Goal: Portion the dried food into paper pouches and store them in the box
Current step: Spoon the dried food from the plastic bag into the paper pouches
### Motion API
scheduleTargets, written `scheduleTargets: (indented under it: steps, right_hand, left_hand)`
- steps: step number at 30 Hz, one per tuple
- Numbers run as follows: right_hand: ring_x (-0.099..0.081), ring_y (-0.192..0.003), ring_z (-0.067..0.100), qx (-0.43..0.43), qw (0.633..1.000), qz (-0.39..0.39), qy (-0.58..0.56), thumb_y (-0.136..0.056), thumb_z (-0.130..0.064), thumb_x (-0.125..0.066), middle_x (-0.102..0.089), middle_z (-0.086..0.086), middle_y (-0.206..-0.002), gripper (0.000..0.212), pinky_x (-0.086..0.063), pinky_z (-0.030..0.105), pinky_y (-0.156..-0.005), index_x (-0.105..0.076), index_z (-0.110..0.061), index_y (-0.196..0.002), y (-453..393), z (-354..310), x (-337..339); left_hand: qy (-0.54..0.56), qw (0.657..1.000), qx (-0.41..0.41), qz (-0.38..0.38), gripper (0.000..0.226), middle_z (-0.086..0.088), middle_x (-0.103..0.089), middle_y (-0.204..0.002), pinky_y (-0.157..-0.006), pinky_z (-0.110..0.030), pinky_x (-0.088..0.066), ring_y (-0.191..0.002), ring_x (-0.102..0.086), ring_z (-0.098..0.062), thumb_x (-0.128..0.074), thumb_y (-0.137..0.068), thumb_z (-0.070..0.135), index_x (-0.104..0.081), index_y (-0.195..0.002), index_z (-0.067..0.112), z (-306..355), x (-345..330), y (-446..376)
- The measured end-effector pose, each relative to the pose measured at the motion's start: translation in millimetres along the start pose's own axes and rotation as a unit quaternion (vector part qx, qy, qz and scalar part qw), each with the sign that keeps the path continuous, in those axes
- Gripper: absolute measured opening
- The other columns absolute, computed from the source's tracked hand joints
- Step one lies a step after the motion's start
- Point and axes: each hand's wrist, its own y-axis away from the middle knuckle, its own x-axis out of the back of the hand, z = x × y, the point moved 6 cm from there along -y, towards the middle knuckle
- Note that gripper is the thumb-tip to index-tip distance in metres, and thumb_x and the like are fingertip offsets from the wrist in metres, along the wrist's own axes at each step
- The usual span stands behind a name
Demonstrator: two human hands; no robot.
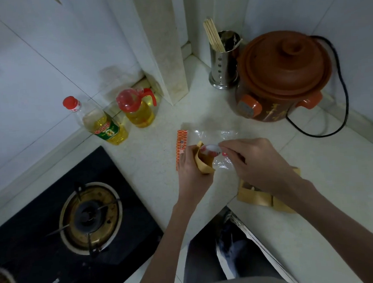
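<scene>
Pouch time: a small tan paper pouch [204,161] sits upright in the left hand [191,169], fingers curled round its side, mouth open upward. Over that mouth the right hand [254,162] pinches the edge of a clear plastic bag [214,148], thumb and fingertips pressed together on the film, tipping its corner into the pouch. Something pale with reddish bits shows at the bag's lip; that looks like the dried food, though it is too blurred to be sure.

Judging by the look of it, the pouch is light and thin, stiff enough to hold its fold but easy to crush, so the hold belongs low on the sides with the rim left free. The bag film is soft and slippery; a pinch near the pouring corner should steer it best, and a loose grip could let it slide or spill.

Just behind the left hand an orange patterned packet [181,148] lies on the pale countertop [152,166]. Under the right forearm rests a cluster of more tan pouches [257,199]; whether they are filled cannot be told. Farther out stand two oil bottles [122,117], a brown clay cooker [280,75] with a black cord, a steel chopstick holder [223,61], and the gas stove [85,217] at left. No box is in view
</scene>
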Motion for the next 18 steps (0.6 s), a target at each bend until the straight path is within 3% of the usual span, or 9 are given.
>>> scheduleTargets:
  steps: [3,5,8,13,15,18]
  right_hand:
    - [-0.063,-0.052,0.020,-0.014,0.995,0.091,-0.047,-0.090,-0.004,-0.060,-0.069,0.009,-0.068,0.015,-0.052,0.035,-0.047,-0.071,-0.002,-0.100,2,7,4]
    - [-0.062,-0.053,0.010,-0.103,0.973,0.160,-0.131,-0.090,-0.007,-0.061,-0.068,0.002,-0.064,0.014,-0.052,0.027,-0.050,-0.072,-0.005,-0.099,6,26,5]
    - [-0.056,-0.052,0.010,-0.274,0.894,0.214,-0.284,-0.092,-0.013,-0.058,-0.062,0.000,-0.060,0.017,-0.046,0.022,-0.054,-0.072,-0.006,-0.096,13,73,-11]
    - [-0.053,-0.060,0.016,-0.469,0.706,0.225,-0.481,-0.091,-0.004,-0.053,-0.058,0.009,-0.066,0.021,-0.045,0.028,-0.062,-0.067,0.004,-0.106,22,139,-77]
    - [-0.052,-0.060,0.016,-0.499,0.667,0.220,-0.507,-0.090,-0.002,-0.054,-0.058,0.010,-0.067,0.022,-0.046,0.026,-0.060,-0.067,0.004,-0.107,18,150,-103]
    - [-0.048,-0.053,0.015,-0.518,0.627,0.213,-0.542,-0.090,0.000,-0.052,-0.057,0.009,-0.063,0.023,-0.041,0.022,-0.051,-0.066,0.003,-0.108,8,156,-139]
  left_hand:
    - [0.046,0.998,0.040,-0.005,0.064,0.003,-0.054,-0.109,-0.084,-0.042,-0.053,-0.103,-0.055,-0.020,-0.070,-0.066,0.005,-0.045,-0.122,0.021,-16,-1,-4]
    - [0.074,0.995,0.069,-0.020,0.059,0.001,-0.056,-0.106,-0.077,-0.034,-0.054,-0.097,-0.057,-0.020,-0.071,-0.067,0.008,-0.047,-0.119,0.022,-28,-2,-9]
    - [0.115,0.984,0.123,-0.052,0.055,-0.003,-0.059,-0.098,-0.071,-0.030,-0.056,-0.087,-0.061,-0.020,-0.071,-0.070,0.003,-0.050,-0.119,0.017,-49,-6,-24]
    - [0.224,0.947,0.225,-0.054,0.042,0.002,-0.066,-0.087,-0.062,-0.023,-0.054,-0.076,-0.063,-0.011,-0.062,-0.072,-0.009,-0.060,-0.100,0.023,-78,-17,-59]
    - [0.241,0.935,0.256,-0.049,0.037,0.004,-0.065,-0.082,-0.053,-0.018,-0.049,-0.068,-0.061,-0.009,-0.062,-0.073,-0.006,-0.062,-0.105,0.011,-87,-19,-72]
    - [0.228,0.928,0.284,-0.079,0.039,0.003,-0.063,-0.082,-0.058,-0.022,-0.049,-0.071,-0.058,-0.012,-0.064,-0.066,0.007,-0.062,-0.105,0.008,-98,-25,-85]
